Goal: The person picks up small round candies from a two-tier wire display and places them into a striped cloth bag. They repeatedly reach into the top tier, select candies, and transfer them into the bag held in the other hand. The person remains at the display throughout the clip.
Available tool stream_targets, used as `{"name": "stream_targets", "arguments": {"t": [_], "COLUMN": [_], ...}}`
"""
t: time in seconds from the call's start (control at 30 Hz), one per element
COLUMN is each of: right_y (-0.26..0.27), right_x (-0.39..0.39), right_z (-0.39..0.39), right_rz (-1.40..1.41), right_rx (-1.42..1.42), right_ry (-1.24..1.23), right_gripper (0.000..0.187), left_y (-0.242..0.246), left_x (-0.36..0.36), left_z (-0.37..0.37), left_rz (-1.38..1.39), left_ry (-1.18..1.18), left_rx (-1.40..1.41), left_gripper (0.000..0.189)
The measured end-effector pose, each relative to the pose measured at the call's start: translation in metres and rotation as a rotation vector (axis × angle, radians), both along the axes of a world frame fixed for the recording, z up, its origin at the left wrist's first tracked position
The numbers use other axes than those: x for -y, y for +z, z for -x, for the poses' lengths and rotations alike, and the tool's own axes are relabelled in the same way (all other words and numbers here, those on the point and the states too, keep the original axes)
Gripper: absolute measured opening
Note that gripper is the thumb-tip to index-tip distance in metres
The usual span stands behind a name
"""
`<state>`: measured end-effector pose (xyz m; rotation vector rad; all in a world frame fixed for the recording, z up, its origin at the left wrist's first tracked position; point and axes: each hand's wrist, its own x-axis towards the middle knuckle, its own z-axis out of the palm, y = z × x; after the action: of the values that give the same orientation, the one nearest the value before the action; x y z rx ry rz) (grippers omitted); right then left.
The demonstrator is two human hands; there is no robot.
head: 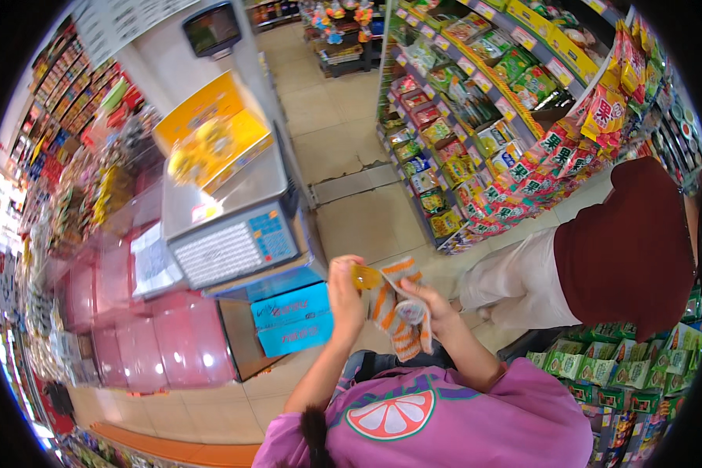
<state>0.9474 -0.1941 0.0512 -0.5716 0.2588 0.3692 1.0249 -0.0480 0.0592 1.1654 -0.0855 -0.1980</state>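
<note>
My left hand (pixel 346 295) is closed around a small translucent yellow object (pixel 365 277), whose kind I cannot tell. To its right, my right hand (pixel 433 304) grips a grey and orange striped knitted piece (pixel 402 327), which looks like a work glove. The knitted piece hangs folded below the fingers, with a round pale patch showing on it. Both hands are close together in front of my purple shirt (pixel 474 409). The yellow object's right end comes close to the knit's upper edge; whether they touch is unclear.
A counter scale (pixel 234 243) bears an open yellow box (pixel 237 140). Beneath it are a blue carton (pixel 292 319) and pink-lidded bins (pixel 193 339). Shelves of packets (pixel 468 111) stand across the tiled aisle. A person in a dark red top (pixel 626 251) is close on the right.
</note>
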Motion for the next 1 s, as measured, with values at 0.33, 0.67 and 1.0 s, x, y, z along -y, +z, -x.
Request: {"name": "stream_targets", "arguments": {"t": [0.33,0.67,1.0], "right_y": [0.004,0.022,-0.019], "right_x": [0.166,0.176,0.219], "right_z": [-0.102,-0.272,-0.543], "right_rz": [-0.116,1.142,0.115], "right_rx": [0.042,0.458,0.115], "right_ry": [-0.271,-0.299,0.099], "right_gripper": [0.04,0.032,0.032], "left_y": [0.031,0.01,-0.005], "left_x": [0.141,0.194,0.151], "left_z": [-0.099,-0.225,-0.383], "left_rz": [0.203,-0.407,-0.323], "left_ry": [-0.24,-0.032,0.137], "left_rx": [-0.164,0.191,-0.045], "left_gripper": [0.017,0.021,0.017]}}
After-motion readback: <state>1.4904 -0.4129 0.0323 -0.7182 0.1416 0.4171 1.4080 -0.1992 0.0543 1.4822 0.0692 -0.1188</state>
